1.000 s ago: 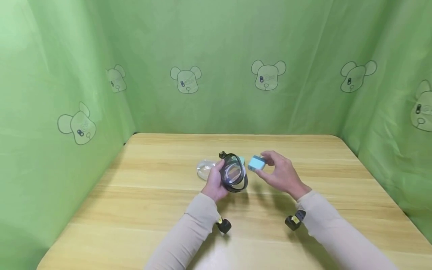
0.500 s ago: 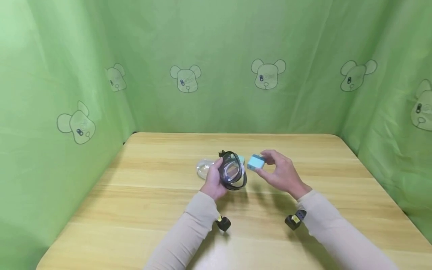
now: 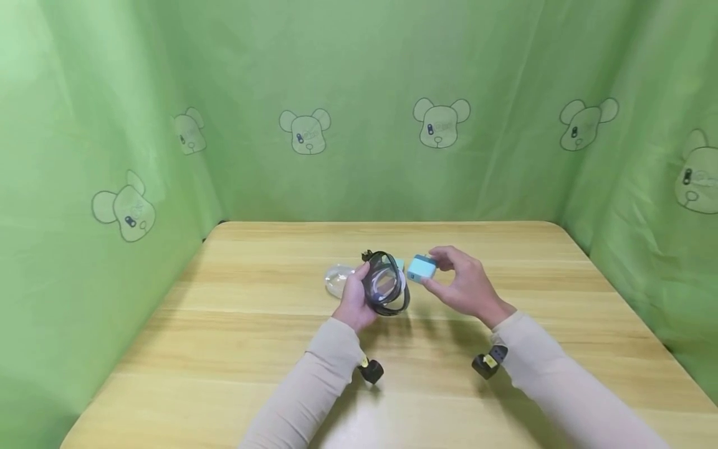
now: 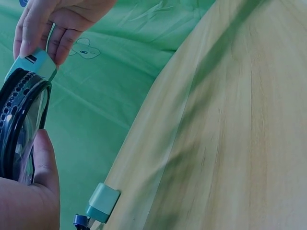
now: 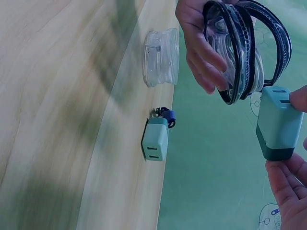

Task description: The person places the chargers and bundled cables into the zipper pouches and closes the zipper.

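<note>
Head view: L hand point(image 3: 354, 304) nearest, thumb & fingers gripping a round clear pouch point(image 3: 386, 285) w/ blk trim, up off the tbl point(image 3: 224, 349). R hand point(image 3: 467, 288) pinches a teal charger point(image 3: 422, 268) btwn thumb & fingertips, also off the tbl, just beside the pouch. Beyond, on the tbl: 2nd charger point(image 5: 155, 139), small dark-blue item point(image 5: 168, 115) next to it, & clear case point(image 3: 338, 280). Farthest: green curtain point(image 3: 370, 56) w/ bear faces.
</note>
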Demonstrator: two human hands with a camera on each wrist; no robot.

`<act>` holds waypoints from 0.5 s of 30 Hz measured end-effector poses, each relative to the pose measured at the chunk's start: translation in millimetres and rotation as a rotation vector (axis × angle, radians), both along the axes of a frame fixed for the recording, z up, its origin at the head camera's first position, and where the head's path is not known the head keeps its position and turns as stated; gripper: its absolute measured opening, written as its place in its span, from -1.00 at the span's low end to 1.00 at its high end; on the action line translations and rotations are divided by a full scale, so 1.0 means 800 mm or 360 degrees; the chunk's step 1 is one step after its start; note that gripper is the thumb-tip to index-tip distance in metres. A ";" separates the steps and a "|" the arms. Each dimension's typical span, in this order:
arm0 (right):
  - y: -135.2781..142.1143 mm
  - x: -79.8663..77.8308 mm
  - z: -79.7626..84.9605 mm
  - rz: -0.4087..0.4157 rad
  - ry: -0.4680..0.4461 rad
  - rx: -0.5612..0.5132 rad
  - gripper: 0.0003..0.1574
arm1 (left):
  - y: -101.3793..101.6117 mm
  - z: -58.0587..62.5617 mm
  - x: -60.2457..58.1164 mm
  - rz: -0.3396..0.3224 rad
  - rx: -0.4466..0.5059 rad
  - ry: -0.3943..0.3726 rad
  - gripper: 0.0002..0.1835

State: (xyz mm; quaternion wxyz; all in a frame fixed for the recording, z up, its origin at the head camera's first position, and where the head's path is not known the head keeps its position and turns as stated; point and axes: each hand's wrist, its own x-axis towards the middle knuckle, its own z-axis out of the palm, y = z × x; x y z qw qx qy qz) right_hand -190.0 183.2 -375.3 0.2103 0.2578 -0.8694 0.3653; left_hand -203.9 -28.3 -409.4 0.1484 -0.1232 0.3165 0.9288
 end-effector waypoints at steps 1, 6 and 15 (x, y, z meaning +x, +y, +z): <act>0.000 0.000 0.000 0.0004 0.0007 -0.0004 -0.38 | 0.000 0.000 0.000 -0.0002 -0.0001 -0.0001 -0.58; 0.000 -0.001 0.002 0.0019 0.0046 -0.0017 -0.38 | 0.000 0.002 -0.001 -0.0002 -0.0008 0.0012 -0.58; -0.003 0.000 0.002 0.0044 0.0089 -0.0002 -0.36 | 0.001 0.004 0.000 0.0005 -0.0020 0.0038 -0.63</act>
